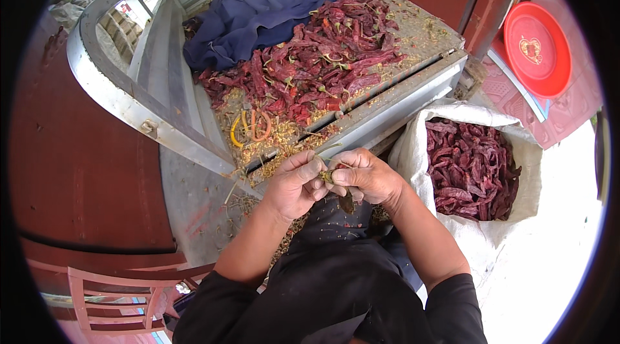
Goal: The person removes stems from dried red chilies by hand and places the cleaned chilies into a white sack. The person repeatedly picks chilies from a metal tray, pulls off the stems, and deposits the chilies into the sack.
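Observation:
My left hand (299,183) and my right hand (366,177) meet over my lap, both pinching one dried chili pepper (346,202). Its stem end lies between the fingertips, and its dark body hangs below the right fingers. Ahead of the hands, a heap of dried red chili peppers (290,73) with pale stems is spread on a metal truck bed, partly under a dark blue cloth (266,10). To the right, an open white woven sack (530,184) holds many dark red dried peppers (470,169).
Yellow and orange scissor handles (252,127) lie among loose seeds near the bed's edge. A raised metal side rail (121,97) runs along the left. A red plastic basin (557,48) stands at the upper right. A wooden chair (111,290) is at the lower left.

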`<action>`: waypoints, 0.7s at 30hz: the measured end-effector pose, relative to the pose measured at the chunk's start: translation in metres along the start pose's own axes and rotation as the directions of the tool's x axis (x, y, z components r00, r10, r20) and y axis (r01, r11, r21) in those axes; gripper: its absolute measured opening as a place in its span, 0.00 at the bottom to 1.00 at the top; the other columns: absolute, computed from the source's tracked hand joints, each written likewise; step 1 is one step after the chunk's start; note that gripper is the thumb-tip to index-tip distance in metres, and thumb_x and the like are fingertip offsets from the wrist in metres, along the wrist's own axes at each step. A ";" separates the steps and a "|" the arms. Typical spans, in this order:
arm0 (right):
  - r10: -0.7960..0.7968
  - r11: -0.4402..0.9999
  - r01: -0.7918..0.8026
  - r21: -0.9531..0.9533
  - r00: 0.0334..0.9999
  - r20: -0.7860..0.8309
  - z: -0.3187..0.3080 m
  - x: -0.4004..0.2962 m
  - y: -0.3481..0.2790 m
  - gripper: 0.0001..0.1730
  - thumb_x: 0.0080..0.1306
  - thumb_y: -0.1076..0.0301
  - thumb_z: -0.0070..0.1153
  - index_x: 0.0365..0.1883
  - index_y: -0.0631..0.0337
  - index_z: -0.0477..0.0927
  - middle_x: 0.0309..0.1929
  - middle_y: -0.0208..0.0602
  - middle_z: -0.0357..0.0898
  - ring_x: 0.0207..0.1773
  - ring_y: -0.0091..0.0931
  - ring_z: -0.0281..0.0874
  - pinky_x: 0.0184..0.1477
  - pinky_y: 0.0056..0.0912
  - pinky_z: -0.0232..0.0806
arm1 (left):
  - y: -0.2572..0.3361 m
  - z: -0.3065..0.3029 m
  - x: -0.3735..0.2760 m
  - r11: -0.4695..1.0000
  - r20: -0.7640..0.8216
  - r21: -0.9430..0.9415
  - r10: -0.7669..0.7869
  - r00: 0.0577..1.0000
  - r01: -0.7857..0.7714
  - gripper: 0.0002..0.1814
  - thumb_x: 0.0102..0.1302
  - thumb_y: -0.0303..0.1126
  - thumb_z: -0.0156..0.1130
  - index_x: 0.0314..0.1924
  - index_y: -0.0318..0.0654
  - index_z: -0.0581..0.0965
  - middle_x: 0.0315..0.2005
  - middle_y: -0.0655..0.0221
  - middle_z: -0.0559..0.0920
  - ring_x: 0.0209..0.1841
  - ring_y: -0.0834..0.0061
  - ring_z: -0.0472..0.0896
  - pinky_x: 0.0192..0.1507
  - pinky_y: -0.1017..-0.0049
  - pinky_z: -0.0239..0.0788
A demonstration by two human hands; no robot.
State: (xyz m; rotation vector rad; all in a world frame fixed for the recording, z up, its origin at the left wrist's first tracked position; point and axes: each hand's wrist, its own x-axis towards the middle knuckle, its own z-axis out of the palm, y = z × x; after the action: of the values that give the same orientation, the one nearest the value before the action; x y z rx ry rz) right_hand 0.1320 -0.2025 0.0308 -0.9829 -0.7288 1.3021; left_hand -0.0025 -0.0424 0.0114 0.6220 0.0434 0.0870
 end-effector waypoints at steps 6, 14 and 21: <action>0.052 0.967 -0.046 -0.250 0.998 0.018 0.008 -0.020 0.003 0.13 0.75 0.60 0.59 0.36 0.61 0.82 0.25 0.25 0.75 0.24 0.16 0.65 0.27 0.22 0.59 | -0.007 0.011 -0.028 0.941 -0.279 0.317 -0.024 0.960 0.115 0.08 0.75 0.32 0.64 0.37 0.38 0.79 0.24 0.73 0.79 0.24 0.82 0.77 0.25 0.81 0.68; -0.468 0.589 0.367 -0.720 0.881 0.066 0.038 -0.023 0.028 0.11 0.70 0.70 0.61 0.30 0.64 0.75 0.25 0.42 0.71 0.29 0.41 0.72 0.34 0.41 0.67 | -0.017 0.014 -0.053 0.973 -0.475 0.213 0.022 0.880 0.091 0.06 0.73 0.32 0.63 0.39 0.38 0.79 0.26 0.73 0.79 0.21 0.81 0.76 0.22 0.78 0.66; -0.592 0.349 0.434 -0.831 0.789 0.164 0.056 -0.016 0.041 0.08 0.66 0.73 0.63 0.30 0.63 0.76 0.28 0.43 0.74 0.32 0.46 0.76 0.35 0.46 0.69 | -0.013 0.012 -0.072 0.980 -0.546 0.190 0.057 0.836 0.058 0.05 0.73 0.30 0.61 0.39 0.36 0.78 0.28 0.70 0.80 0.23 0.79 0.78 0.22 0.78 0.67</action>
State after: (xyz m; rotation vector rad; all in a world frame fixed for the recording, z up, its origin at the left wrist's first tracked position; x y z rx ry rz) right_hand 0.0623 -0.2090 0.0199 -1.4340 -1.4743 0.1934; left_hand -0.0720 -0.0668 0.0146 0.7831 0.6211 0.2635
